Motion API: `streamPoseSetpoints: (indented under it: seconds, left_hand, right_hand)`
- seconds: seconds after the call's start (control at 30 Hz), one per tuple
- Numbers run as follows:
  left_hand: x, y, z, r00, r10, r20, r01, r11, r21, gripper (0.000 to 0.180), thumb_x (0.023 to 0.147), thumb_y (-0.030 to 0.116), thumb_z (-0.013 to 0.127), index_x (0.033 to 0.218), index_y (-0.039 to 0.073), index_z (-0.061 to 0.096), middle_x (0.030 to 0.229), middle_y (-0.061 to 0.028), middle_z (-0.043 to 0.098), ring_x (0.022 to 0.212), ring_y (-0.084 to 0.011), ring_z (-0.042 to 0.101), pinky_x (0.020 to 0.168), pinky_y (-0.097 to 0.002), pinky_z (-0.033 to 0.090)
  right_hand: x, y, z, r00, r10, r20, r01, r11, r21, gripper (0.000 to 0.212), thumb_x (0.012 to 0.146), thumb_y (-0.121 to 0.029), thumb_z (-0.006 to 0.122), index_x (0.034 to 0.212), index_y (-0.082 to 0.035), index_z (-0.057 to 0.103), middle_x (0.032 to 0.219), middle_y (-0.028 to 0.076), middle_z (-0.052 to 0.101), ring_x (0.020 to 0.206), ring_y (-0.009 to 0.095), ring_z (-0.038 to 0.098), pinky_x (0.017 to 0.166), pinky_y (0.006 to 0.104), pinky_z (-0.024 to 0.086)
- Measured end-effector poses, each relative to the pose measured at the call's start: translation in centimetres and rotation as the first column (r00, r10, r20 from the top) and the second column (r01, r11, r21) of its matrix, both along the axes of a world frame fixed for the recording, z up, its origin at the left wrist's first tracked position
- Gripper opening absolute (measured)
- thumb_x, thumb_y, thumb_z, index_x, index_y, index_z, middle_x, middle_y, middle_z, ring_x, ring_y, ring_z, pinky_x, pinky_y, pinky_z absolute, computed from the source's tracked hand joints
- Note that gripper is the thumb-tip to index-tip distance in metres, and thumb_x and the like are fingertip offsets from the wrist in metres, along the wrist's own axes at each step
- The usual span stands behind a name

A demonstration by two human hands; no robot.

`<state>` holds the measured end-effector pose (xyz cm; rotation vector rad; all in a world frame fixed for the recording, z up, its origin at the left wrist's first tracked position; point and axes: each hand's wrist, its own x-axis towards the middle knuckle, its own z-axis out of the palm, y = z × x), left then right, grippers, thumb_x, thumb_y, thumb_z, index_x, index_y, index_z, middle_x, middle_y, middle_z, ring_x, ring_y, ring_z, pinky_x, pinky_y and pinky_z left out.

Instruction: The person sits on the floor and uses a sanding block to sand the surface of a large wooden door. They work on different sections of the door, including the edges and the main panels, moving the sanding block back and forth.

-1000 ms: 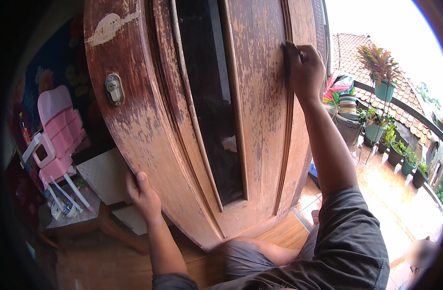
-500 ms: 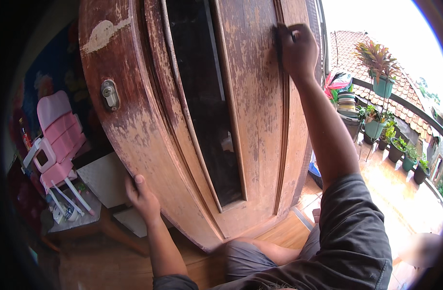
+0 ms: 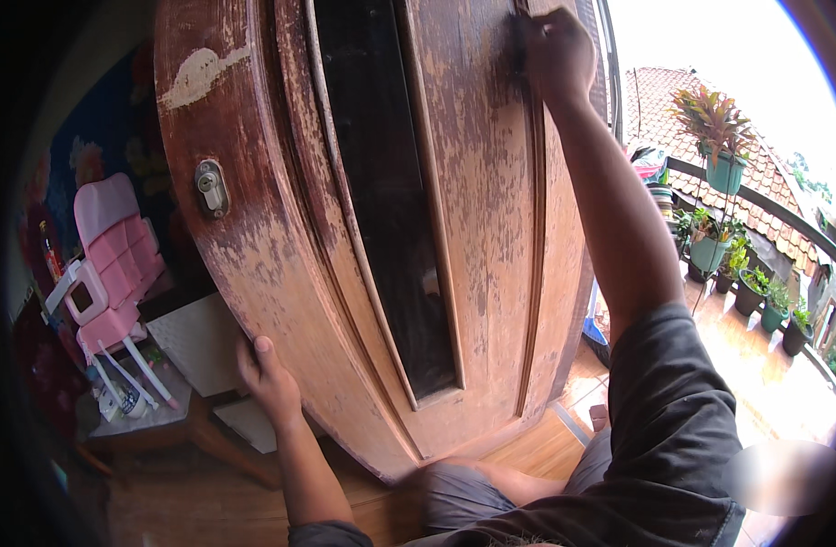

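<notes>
At the door's lower edge, the left hand (image 3: 268, 378) grips the worn wooden door (image 3: 473, 228); higher up, the right hand (image 3: 557, 50) is closed, rubbing its surface, probably sanding. Next it needs steady strokes.

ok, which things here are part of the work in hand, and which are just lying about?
In hand:
- worn wooden door, with its dark centre panel and lock
- left hand, gripping the door's lower left edge
- right hand, pressed high on the door's right side

Lying about:
- pink toy chair
- low wooden table
- potted plants on the balcony railing
</notes>
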<state>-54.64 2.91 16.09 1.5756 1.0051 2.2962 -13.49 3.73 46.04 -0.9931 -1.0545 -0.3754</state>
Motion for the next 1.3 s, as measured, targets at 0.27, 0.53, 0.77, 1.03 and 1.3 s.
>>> streamPoseSetpoints:
  seconds: [0.27, 0.53, 0.77, 1.03, 1.3]
  left_hand:
    - [-0.6, 0.1, -0.3, 0.999, -0.034, -0.039, 0.034, 0.999, 0.017, 0.07, 0.106, 0.047, 0.056, 0.143, -0.011, 0.047, 0.136, -0.0232, 0.059, 0.123, -0.0286, 0.058, 0.106, -0.04, 0.045]
    - [-0.1, 0.0, -0.2, 1.0, -0.007, 0.003, 0.007, 1.0, -0.002, 0.062, 0.107, 0.048, 0.053, 0.131, -0.008, 0.055, 0.124, -0.017, 0.061, 0.114, -0.0247, 0.057, 0.101, -0.0375, 0.045]
    - [-0.3, -0.2, 0.0, 0.999, -0.024, -0.028, 0.024, 1.0, 0.002, 0.069, 0.106, 0.047, 0.055, 0.143, -0.01, 0.047, 0.135, -0.0224, 0.059, 0.123, -0.0285, 0.058, 0.106, -0.0399, 0.044]
    - [-0.1, 0.0, -0.2, 1.0, -0.027, 0.004, 0.026, 1.0, 0.005, 0.066, 0.106, 0.047, 0.055, 0.139, -0.009, 0.05, 0.131, -0.0204, 0.06, 0.12, -0.0271, 0.058, 0.104, -0.0391, 0.045]
    - [0.2, 0.0, 0.0, 0.999, -0.023, 0.036, 0.022, 1.0, 0.017, 0.06, 0.106, 0.048, 0.055, 0.129, -0.007, 0.056, 0.121, -0.016, 0.062, 0.112, -0.0243, 0.058, 0.1, -0.0381, 0.046]
  right_hand:
    - [0.7, 1.2, -7.9, 0.974, -0.226, 0.027, 0.215, 0.952, 0.219, 0.027, 0.088, -0.03, 0.081, 0.088, -0.005, 0.072, 0.076, 0.008, 0.07, 0.068, 0.017, 0.063, 0.066, 0.0333, 0.049]
    - [0.3, 1.5, 3.0, 0.963, -0.262, 0.065, 0.234, 0.93, 0.283, 0.021, 0.093, -0.027, 0.071, 0.095, -0.006, 0.073, 0.092, 0.018, 0.073, 0.085, 0.035, 0.071, 0.079, 0.0434, 0.053]
    - [0.0, -0.4, -13.2, 0.96, -0.256, 0.117, 0.244, 0.963, 0.112, 0.029, 0.094, -0.034, 0.071, 0.083, -0.007, 0.068, 0.093, 0.011, 0.07, 0.087, 0.028, 0.068, 0.083, 0.0434, 0.051]
    - [0.4, 0.7, 4.7, 0.979, -0.184, 0.09, 0.152, 0.946, 0.286, 0.016, 0.095, -0.019, 0.067, 0.098, -0.005, 0.073, 0.094, 0.024, 0.072, 0.087, 0.04, 0.071, 0.08, 0.0472, 0.054]
    - [-0.5, -0.2, -8.1, 0.952, -0.291, 0.091, 0.275, 0.949, 0.155, 0.019, 0.092, -0.026, 0.072, 0.093, -0.007, 0.073, 0.093, 0.014, 0.072, 0.084, 0.031, 0.071, 0.08, 0.0402, 0.053]
